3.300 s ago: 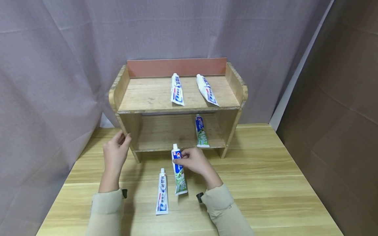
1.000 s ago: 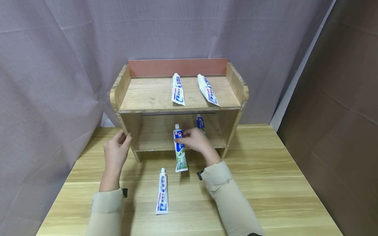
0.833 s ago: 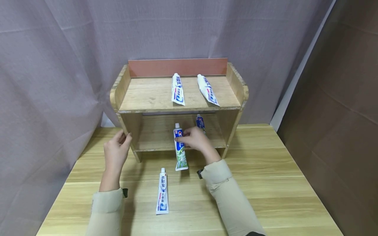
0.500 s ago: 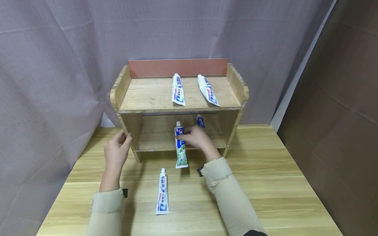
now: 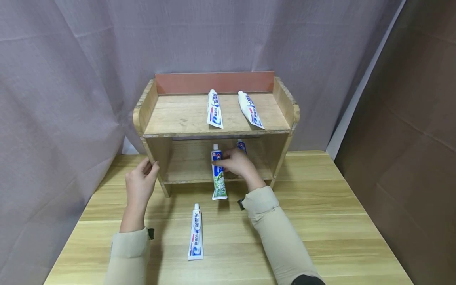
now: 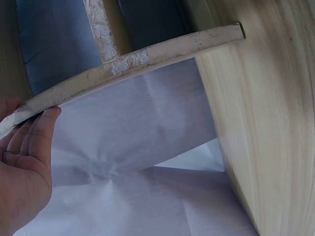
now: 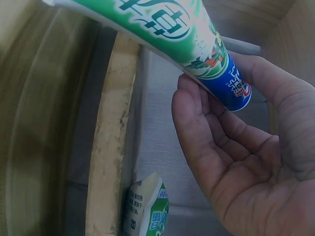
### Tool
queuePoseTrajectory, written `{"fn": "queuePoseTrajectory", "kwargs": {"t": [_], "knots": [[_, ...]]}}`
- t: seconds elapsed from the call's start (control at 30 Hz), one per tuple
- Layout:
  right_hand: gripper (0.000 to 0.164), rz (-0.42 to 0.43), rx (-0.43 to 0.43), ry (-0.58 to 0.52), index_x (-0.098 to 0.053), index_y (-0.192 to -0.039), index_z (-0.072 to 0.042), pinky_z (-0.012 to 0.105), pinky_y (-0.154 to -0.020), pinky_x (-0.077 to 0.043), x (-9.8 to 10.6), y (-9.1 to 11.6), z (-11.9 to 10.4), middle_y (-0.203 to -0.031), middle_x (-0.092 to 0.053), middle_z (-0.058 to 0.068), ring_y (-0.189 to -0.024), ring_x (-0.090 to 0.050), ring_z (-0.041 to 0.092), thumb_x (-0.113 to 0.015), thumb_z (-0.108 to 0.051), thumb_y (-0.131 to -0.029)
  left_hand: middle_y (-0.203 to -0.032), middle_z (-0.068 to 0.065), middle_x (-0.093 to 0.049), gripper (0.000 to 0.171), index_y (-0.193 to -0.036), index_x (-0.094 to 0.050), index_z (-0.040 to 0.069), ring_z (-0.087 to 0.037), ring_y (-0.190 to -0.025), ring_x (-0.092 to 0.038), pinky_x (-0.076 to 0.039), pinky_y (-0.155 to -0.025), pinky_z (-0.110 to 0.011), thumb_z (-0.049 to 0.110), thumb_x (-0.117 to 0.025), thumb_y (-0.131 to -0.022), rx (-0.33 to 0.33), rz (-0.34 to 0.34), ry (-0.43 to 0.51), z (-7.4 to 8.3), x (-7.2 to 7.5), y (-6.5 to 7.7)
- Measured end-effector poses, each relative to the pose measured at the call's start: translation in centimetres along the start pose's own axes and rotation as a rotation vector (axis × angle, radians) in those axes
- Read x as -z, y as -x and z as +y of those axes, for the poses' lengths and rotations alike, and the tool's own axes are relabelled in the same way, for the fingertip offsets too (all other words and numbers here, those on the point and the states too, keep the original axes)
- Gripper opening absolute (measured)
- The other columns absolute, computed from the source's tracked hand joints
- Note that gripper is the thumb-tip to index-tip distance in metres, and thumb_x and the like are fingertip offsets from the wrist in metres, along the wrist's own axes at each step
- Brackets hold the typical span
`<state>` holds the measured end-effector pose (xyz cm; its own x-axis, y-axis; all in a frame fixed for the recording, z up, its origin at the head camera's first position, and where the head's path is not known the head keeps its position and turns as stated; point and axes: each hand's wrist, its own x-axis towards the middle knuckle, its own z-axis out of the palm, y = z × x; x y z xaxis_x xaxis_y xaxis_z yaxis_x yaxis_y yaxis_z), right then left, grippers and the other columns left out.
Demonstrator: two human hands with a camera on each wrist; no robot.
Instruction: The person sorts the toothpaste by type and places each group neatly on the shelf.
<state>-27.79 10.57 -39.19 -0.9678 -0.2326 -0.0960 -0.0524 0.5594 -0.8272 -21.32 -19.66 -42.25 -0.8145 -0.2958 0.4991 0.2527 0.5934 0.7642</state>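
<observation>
Moved: green toothpaste tube [image 5: 217,174] carried from the tabletop, cap first, into the wooden rack's [image 5: 154,106] lower shelf; tail overhangs the front edge
Right hand [image 5: 235,163]: fingers pinch that tube near its blue cap end
Left hand [image 5: 139,183]: relaxed fingers rest on the rack's side panel at 9 o'clock
Neighbour: second green tube [image 5: 242,145] just beside, at 2 o'clock
Table [image 5: 320,221]: white tube [image 5: 195,232] at 6 o'clock
Top shelf: two white tubes [image 5: 214,109], 12 o'clock

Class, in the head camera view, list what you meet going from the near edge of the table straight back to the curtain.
Toothpaste tube lying on the table → green tube in the right hand → two white tubes on the top shelf → red back panel → curtain.
</observation>
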Motion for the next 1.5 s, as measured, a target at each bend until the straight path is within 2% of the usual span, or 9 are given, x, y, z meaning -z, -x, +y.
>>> {"fn": "queuePoseTrajectory", "kwargs": {"t": [0.13,0.37,0.57,0.7,0.87,1.07,1.17,1.37,1.5], "knots": [[0.046,-0.001,-0.001,-0.005,-0.069,-0.11,0.003,0.045,-0.081,-0.063,0.0,-0.2,0.0,-0.094,-0.072,0.012,-0.086,-0.073,0.033,-0.08,-0.034,-0.084,-0.106,-0.018,-0.073,0.027,-0.117,-0.074,0.006,-0.031,-0.096,-0.074,-0.06,-0.082,-0.035,0.02,-0.067,-0.096,0.006,-0.004,-0.005,0.0,0.0,0.1],[0.04,0.006,0.007,0.005,-0.071,-0.105,0.001,0.042,-0.077,-0.063,0.3,-1.2,-0.2,-0.093,-0.072,0.011,-0.083,-0.073,0.031,-0.08,-0.033,-0.085,-0.105,-0.019,-0.073,0.025,-0.116,-0.073,0.003,-0.032,-0.095,-0.074,-0.06,-0.081,-0.033,0.016,-0.066,-0.095,-0.026,0.003,0.005,-0.1,-0.1,0.0],[0.039,-0.005,-0.022,0.005,-0.07,-0.104,0.001,0.041,-0.076,-0.063,0.4,-2.3,-0.3,-0.092,-0.072,0.012,-0.08,-0.072,0.029,-0.081,-0.032,-0.085,-0.105,-0.019,-0.073,0.026,-0.116,-0.074,0.005,-0.032,-0.094,-0.074,-0.06,-0.081,-0.035,0.018,-0.067,-0.095,-0.017,0.005,-0.006,0.0,0.0,0.0],[0.038,0.006,-0.008,0.014,-0.071,-0.102,0.001,0.04,-0.073,-0.063,0.4,-3.2,-0.5,-0.089,-0.072,0.012,-0.077,-0.071,0.029,-0.081,-0.031,-0.085,-0.105,-0.019,-0.073,0.027,-0.117,-0.074,0.005,-0.032,-0.095,-0.074,-0.061,-0.082,-0.037,0.02,-0.067,-0.096,-0.005,0.002,-0.011,0.0,0.0,0.1],[0.045,0.032,-0.013,0.045,-0.071,-0.109,0.003,0.037,-0.071,-0.064,0.4,-3.8,-0.7,-0.087,-0.072,0.012,-0.077,-0.072,0.028,-0.081,-0.034,-0.085,-0.106,-0.019,-0.073,0.027,-0.117,-0.073,0.006,-0.032,-0.095,-0.074,-0.061,-0.083,-0.039,0.021,-0.067,-0.096,-0.001,-0.001,-0.017,-0.1,0.0,0.1],[0.049,0.04,-0.026,0.039,-0.069,-0.112,0.006,0.039,-0.073,-0.064,0.2,-4.5,-0.6,-0.086,-0.072,0.012,-0.079,-0.073,0.03,-0.08,-0.033,-0.085,-0.105,-0.019,-0.073,0.026,-0.116,-0.074,0.005,-0.033,-0.095,-0.074,-0.061,-0.082,-0.038,0.02,-0.066,-0.096,-0.013,0.006,-0.012,-0.1,0.0,0.0],[0.05,0.028,-0.026,0.022,-0.066,-0.117,0.008,0.039,-0.073,-0.064,0.2,-4.9,-0.4,-0.092,-0.072,0.016,-0.078,-0.073,0.03,-0.08,-0.03,-0.086,-0.105,-0.018,-0.073,0.026,-0.116,-0.074,0.005,-0.032,-0.095,-0.074,-0.061,-0.082,-0.039,0.02,-0.066,-0.096,-0.01,0.007,-0.013,0.0,0.0,0.0],[0.072,0.0,-0.003,0.018,-0.047,-0.147,0.0,0.037,-0.07,-0.064,0.2,-6.5,-0.1,-0.12,-0.068,0.023,-0.078,-0.072,0.03,-0.078,-0.024,-0.087,-0.105,-0.018,-0.073,0.026,-0.116,-0.074,0.006,-0.032,-0.095,-0.074,-0.061,-0.082,-0.039,0.02,-0.067,-0.095,-0.005,0.007,-0.018,0.0,0.0,0.0],[0.077,0.016,0.008,0.046,-0.042,-0.151,-0.003,0.036,-0.068,-0.064,0.1,-7.3,0.2,-0.128,-0.064,0.022,-0.084,-0.071,0.03,-0.079,-0.023,-0.086,-0.104,-0.018,-0.073,0.025,-0.115,-0.074,0.005,-0.032,-0.095,-0.074,-0.061,-0.082,-0.039,0.019,-0.067,-0.095,-0.012,0.012,-0.019,-0.1,-0.1,0.0]]}}
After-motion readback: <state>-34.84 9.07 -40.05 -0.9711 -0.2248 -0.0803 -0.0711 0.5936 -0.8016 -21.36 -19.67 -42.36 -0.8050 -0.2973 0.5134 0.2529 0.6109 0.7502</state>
